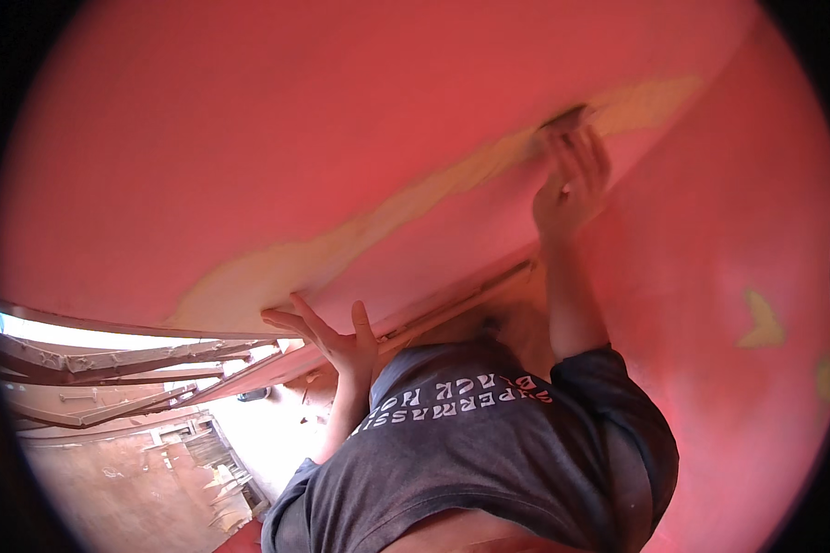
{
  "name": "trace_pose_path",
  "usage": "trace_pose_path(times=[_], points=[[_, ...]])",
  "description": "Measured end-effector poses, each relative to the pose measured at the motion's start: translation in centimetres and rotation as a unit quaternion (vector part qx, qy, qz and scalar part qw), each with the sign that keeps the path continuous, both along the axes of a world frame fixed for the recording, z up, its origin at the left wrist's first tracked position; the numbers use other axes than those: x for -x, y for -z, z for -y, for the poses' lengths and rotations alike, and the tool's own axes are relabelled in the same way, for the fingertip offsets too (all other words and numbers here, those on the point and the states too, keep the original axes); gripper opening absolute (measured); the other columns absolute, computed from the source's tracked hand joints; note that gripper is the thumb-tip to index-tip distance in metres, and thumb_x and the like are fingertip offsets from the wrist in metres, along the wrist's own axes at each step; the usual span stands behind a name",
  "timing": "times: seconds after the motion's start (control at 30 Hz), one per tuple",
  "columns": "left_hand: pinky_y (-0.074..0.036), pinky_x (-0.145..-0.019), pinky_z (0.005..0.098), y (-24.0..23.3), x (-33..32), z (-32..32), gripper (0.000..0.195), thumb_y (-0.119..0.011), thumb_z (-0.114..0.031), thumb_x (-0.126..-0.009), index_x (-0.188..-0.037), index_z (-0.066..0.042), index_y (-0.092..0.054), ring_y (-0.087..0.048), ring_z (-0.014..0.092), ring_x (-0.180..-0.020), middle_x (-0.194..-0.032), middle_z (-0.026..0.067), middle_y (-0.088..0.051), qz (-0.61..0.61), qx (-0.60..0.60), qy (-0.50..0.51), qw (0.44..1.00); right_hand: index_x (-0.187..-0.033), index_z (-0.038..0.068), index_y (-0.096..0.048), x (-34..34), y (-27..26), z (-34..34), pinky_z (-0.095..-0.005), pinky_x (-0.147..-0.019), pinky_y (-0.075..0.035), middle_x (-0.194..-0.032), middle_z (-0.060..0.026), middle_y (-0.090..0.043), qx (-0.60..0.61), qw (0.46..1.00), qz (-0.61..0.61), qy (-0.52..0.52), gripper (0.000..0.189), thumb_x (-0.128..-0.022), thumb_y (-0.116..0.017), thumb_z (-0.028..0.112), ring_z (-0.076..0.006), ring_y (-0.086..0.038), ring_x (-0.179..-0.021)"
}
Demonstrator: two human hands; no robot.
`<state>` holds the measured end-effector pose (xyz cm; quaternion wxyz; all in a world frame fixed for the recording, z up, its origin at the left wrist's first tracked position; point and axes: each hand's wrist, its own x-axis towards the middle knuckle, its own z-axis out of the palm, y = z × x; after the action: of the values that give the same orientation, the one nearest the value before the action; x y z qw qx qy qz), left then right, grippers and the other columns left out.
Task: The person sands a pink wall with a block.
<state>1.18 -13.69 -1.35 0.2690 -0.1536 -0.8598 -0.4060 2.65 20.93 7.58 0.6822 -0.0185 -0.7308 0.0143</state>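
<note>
A large red-painted surface (249,152) spreads before me, with a long tan patch of bared or filled material (401,200) running slantwise across it. My right hand (574,173), blurred, presses a thin dark sheet or pad (566,119) against the upper part of that patch. Blur hides what the sheet is made of. At the patch's lower left end is my left hand (342,342), fingers spread and holding nothing. Its fingertips appear to rest on the surface near the lower edge.
A second red panel (705,263) meets the first at the right and bears a small yellowish patch (763,321). Below left are wooden beams (111,359) and a worn brown board (124,484) with a splintered edge. A ledge (470,283) runs beneath the red surface.
</note>
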Motion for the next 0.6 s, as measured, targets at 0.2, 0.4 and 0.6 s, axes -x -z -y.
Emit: trace_pose_path(times=[0.2,0.4,0.6], points=[[0.002,-0.110,0.0721,-1.7,0.5,-4.4,0.096,-0.066,-0.041,-0.092,-0.159,-0.006,-0.006,0.022,0.051,-0.145,-0.157,0.0348,0.020,-0.060,0.005,-0.045,0.997,-0.109,0.011,-0.072,0.8,-0.3,-4.6,-0.0444,-0.100,-0.048,-0.116,-0.0110,-0.069,0.028,0.999,-0.037,-0.021,0.029,-0.105,-0.046,0.025,-0.0320,-0.061,-0.112],[0.001,-0.114,0.0674,-2.4,-0.1,-9.5,0.096,-0.066,-0.033,-0.092,-0.159,-0.009,-0.002,0.015,0.049,-0.148,-0.159,0.0334,0.015,-0.073,0.027,-0.063,0.995,-0.107,0.012,-0.071,0.0,-0.6,-7.8,-0.0455,-0.100,-0.044,-0.114,-0.0090,-0.069,-0.007,1.000,-0.022,-0.020,0.016,-0.094,-0.062,0.015,-0.0332,-0.061,-0.111],[0.004,-0.110,0.0718,-1.7,-0.6,-13.8,0.103,-0.068,-0.040,-0.090,-0.159,-0.006,0.000,0.020,0.054,-0.145,-0.156,0.0372,0.018,-0.060,0.023,-0.051,0.997,-0.110,0.009,-0.071,0.2,-1.2,-14.0,-0.0429,-0.096,-0.048,-0.118,-0.0090,-0.063,0.120,0.988,-0.084,0.041,0.018,-0.098,-0.058,0.013,-0.0314,-0.056,-0.116]])
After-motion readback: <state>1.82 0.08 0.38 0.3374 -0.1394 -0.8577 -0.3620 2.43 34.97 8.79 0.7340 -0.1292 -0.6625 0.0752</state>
